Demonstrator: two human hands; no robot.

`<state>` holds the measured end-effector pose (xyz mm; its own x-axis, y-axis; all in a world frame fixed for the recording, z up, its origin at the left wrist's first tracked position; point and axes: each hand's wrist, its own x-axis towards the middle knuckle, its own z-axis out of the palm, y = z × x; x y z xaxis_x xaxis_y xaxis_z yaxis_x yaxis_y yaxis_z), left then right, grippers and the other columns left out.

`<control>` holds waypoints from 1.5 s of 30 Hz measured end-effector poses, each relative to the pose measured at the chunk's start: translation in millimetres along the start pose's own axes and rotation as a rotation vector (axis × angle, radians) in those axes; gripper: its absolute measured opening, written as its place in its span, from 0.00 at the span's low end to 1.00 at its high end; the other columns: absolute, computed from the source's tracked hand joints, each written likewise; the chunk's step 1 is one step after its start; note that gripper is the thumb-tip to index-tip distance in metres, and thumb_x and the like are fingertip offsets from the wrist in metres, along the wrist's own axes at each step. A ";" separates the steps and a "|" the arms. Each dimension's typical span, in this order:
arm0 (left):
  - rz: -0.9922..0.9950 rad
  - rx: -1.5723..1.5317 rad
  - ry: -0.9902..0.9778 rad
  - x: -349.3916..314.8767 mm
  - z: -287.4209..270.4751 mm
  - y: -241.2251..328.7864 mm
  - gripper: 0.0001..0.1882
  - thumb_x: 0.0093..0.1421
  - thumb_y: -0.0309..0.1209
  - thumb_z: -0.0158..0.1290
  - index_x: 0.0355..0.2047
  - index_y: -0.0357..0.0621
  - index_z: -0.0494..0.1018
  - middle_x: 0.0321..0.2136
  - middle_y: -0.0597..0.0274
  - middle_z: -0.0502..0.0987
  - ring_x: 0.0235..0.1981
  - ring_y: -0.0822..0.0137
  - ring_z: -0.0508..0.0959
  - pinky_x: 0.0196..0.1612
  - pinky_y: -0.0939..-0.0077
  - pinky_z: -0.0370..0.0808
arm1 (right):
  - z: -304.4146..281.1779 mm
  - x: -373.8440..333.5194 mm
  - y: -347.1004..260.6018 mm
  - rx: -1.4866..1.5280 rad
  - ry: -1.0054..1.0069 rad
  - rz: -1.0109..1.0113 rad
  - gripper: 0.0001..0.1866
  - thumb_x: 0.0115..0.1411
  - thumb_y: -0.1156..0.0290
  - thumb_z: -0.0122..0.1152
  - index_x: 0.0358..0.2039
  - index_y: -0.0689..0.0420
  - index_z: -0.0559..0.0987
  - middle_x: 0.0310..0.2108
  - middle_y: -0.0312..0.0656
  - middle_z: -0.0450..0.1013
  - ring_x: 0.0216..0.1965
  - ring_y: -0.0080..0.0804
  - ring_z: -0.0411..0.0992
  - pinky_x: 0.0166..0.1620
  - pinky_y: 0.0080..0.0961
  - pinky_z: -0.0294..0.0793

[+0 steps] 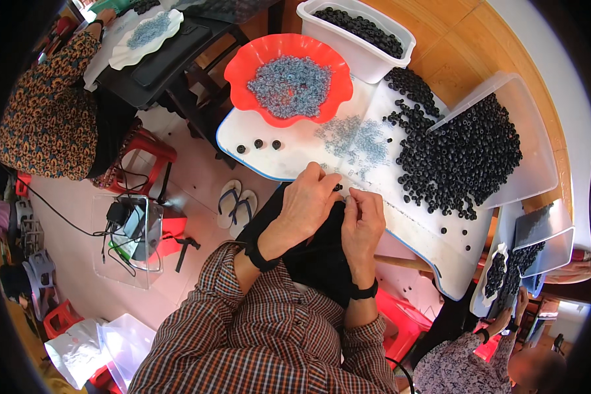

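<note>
My left hand is closed in a pinch on a small black round cap at the table's near edge. Close beside it, my right hand has thumb and forefinger pressed together; whatever sits between them is too small to make out. Just beyond my hands, small clear bluish pieces lie scattered on the white table. To the right spreads a big heap of black caps, partly inside a tipped clear bin. Three black caps stand in a row at the left.
A red wavy-rimmed bowl of clear bluish pieces and a white tub of black caps stand at the back. Co-workers sit at left and lower right. Sandals lie on the floor beside a clear box with cables.
</note>
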<state>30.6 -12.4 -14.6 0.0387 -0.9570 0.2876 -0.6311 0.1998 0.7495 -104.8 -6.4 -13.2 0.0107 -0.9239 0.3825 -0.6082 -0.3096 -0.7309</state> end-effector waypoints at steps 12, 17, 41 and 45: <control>0.035 -0.360 0.036 -2.0 2.0 -3.0 0.13 0.49 0.20 0.61 0.37 0.37 0.77 0.29 0.56 0.75 0.23 0.65 0.76 0.28 0.75 0.73 | -5.4 -1.1 4.9 0.250 -0.006 0.157 0.05 0.61 0.77 0.57 0.37 0.64 0.77 0.31 0.43 0.71 0.27 0.28 0.72 0.31 0.21 0.72; 0.072 -0.415 0.048 -1.4 -2.7 5.3 0.13 0.49 0.19 0.61 0.37 0.37 0.77 0.29 0.57 0.76 0.24 0.68 0.76 0.29 0.77 0.73 | -11.5 -2.1 2.2 0.466 -0.089 0.309 0.06 0.64 0.73 0.56 0.36 0.63 0.77 0.30 0.36 0.72 0.26 0.19 0.69 0.29 0.15 0.69; -0.411 -0.939 -0.400 40.5 -15.6 9.2 0.12 0.59 0.25 0.56 0.40 0.29 0.74 0.23 0.62 0.76 0.22 0.74 0.75 0.26 0.81 0.73 | -25.5 -5.4 1.8 0.509 -0.080 0.431 0.09 0.65 0.69 0.55 0.32 0.61 0.76 0.22 0.32 0.70 0.23 0.16 0.65 0.28 0.13 0.64; -0.208 -1.057 -0.393 125.3 -30.3 15.1 0.10 0.59 0.28 0.55 0.33 0.31 0.76 0.24 0.62 0.76 0.25 0.74 0.76 0.29 0.82 0.73 | -23.8 -9.9 -0.3 0.448 -0.078 0.405 0.08 0.64 0.70 0.56 0.32 0.61 0.76 0.22 0.32 0.70 0.23 0.16 0.66 0.28 0.14 0.64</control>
<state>49.4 -122.9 50.8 -0.2958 -0.9547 0.0329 0.3326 -0.0707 0.9404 -123.6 8.2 -3.3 -0.0828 -0.9966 -0.0059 -0.1828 0.0210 -0.9829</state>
